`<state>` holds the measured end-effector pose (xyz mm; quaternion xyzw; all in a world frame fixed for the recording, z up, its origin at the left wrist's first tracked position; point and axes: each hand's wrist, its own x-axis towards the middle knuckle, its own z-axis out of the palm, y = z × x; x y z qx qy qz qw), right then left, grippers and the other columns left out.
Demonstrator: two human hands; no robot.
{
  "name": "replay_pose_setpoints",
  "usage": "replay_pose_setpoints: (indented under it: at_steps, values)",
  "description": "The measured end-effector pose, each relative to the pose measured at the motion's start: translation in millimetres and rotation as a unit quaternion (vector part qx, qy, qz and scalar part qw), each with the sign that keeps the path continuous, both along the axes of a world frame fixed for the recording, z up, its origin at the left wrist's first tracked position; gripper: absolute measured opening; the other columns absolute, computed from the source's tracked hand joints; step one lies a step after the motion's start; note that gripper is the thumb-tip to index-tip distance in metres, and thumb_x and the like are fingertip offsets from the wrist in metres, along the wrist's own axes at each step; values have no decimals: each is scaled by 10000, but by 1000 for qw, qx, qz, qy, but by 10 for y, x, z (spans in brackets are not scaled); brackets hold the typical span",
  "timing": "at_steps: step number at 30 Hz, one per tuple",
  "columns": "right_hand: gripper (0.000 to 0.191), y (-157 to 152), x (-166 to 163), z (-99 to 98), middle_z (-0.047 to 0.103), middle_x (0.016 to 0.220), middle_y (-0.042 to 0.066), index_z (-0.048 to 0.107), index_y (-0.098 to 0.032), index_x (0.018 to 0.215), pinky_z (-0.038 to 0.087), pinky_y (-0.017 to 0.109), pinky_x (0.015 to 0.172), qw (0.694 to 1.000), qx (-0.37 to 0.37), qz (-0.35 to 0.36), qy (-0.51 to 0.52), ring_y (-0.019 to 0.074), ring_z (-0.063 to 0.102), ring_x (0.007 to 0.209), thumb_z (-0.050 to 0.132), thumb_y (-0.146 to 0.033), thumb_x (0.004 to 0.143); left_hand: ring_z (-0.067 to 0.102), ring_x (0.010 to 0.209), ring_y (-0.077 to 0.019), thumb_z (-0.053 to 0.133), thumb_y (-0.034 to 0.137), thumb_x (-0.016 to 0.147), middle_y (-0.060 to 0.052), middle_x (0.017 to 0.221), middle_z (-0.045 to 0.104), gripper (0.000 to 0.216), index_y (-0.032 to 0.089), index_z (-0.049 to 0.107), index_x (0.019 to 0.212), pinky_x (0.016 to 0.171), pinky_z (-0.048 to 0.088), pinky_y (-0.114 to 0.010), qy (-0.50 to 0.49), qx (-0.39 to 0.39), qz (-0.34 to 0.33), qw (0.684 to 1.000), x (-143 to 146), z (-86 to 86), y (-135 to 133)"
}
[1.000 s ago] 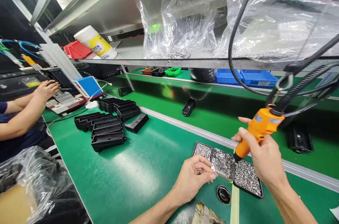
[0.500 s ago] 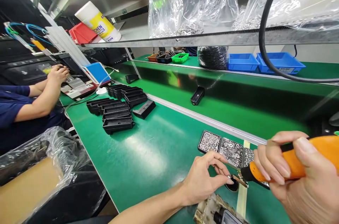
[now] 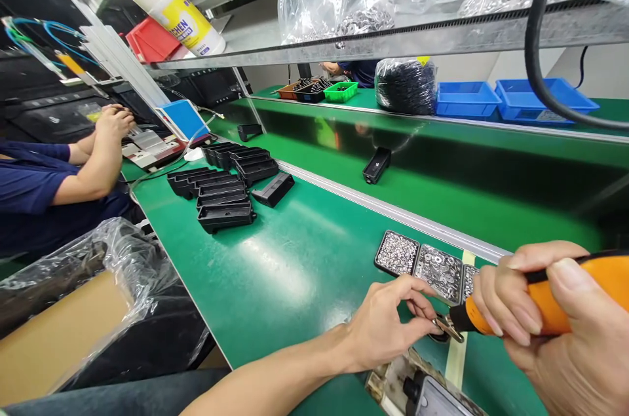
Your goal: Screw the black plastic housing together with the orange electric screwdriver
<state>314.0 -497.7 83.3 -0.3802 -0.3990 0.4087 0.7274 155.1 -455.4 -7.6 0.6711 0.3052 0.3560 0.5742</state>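
Compared with a second ago, the orange screwdriver (image 3: 535,301) has come away from the trays of washers (image 3: 437,267) and now lies almost level, its black nose and metal tip drawn in close to the left hand (image 3: 381,327). That hand has also left the trays and sits lower and nearer the body. The view has dropped with them, so the work seems to have shifted from picking up hardware to setting it at the tip.

The left hand's thumb and forefinger are pressed together in a pinch right at the tip; whatever they hold is too small to make out. Just under the fingertips a small dark round piece (image 3: 439,337) rests on the mat. The right hand (image 3: 565,331) is wrapped tight around the screwdriver's smooth plastic barrel, all fingers curled.

Just beyond both hands sit the shallow black trays, heaped with tiny glinting metal washers and screws. Below the left wrist lies a grey boxy part (image 3: 432,396) on a scuffed pad. The bench mat (image 3: 275,272) is glossy green rubber. Far off to the left stand stacked black plastic housings (image 3: 221,190), matte and rectangular, and a co-worker's hands (image 3: 115,121).
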Motion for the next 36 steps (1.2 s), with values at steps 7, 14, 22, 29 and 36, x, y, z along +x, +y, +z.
replay_pose_setpoints:
  at_steps: [7,14,22,29,36]
  values:
    - [155,-24,-18,-52,418,536,-31,626,-219,973,364,293,447,1000,-6,-12,-25,143,419,435,598,-339,1067,749,893,-183,757,107,870,-49,962,802,417,166,695,1278,859,580,-265,30,76,-6,997,-21,-20,-35]
    - [152,7,-54,-15,415,533,-28,636,-220,947,351,310,437,999,-19,-42,-20,157,402,421,641,-351,1025,727,910,-208,797,131,861,-24,945,796,447,184,679,1289,922,570,-330,38,110,16,993,6,-35,-47]
    - [192,-18,-42,-48,380,538,-40,629,-238,935,358,319,447,998,-43,-39,-6,155,408,434,697,-408,991,700,987,-226,788,182,902,-37,1017,796,458,196,665,1343,960,563,-364,44,139,-18,989,-39,-30,-12]
    - [397,50,-59,-110,350,592,-48,625,-242,892,369,312,457,999,-25,-26,-13,165,428,488,863,-551,817,676,1059,-235,835,356,902,-70,1155,771,507,194,660,1349,919,550,-351,10,155,-41,987,-106,-10,53]
    - [267,35,-22,-169,385,584,-48,635,-242,918,378,302,457,997,-25,-52,-42,151,416,467,805,-447,908,674,858,-206,787,529,914,-78,919,753,408,162,749,1090,787,512,-325,-5,125,-6,992,-229,-147,-27]
